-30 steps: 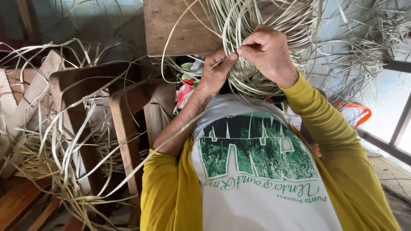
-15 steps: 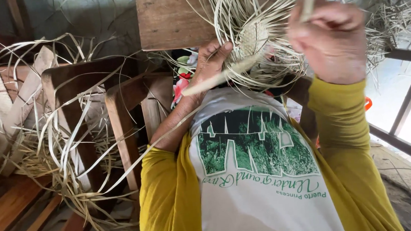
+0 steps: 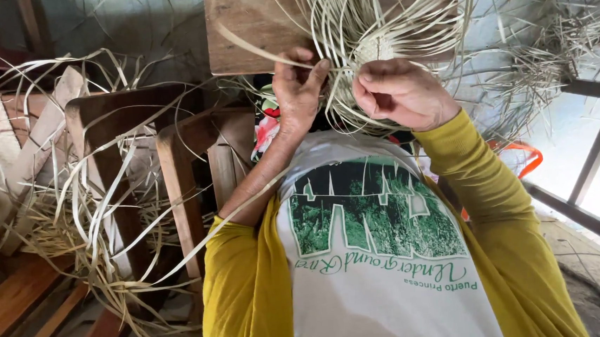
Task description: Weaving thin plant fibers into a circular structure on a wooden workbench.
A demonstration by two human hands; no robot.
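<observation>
- A wooden board is sitting at the top, with pale weaving strips spreading over it.
- Wooden chairs are standing at the left, with loose strips draping across them.
- A pile of cut strips is lying on the grey floor.

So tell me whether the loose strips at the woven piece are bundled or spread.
Spread: the strips fan outward from the small woven centre in all directions.

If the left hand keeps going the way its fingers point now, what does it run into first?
Probably the woven centre of the pale strip bundle: the left hand points up and rightward at it, a strip already in its grip. Depth is unclear; the wooden board lies behind.
</observation>
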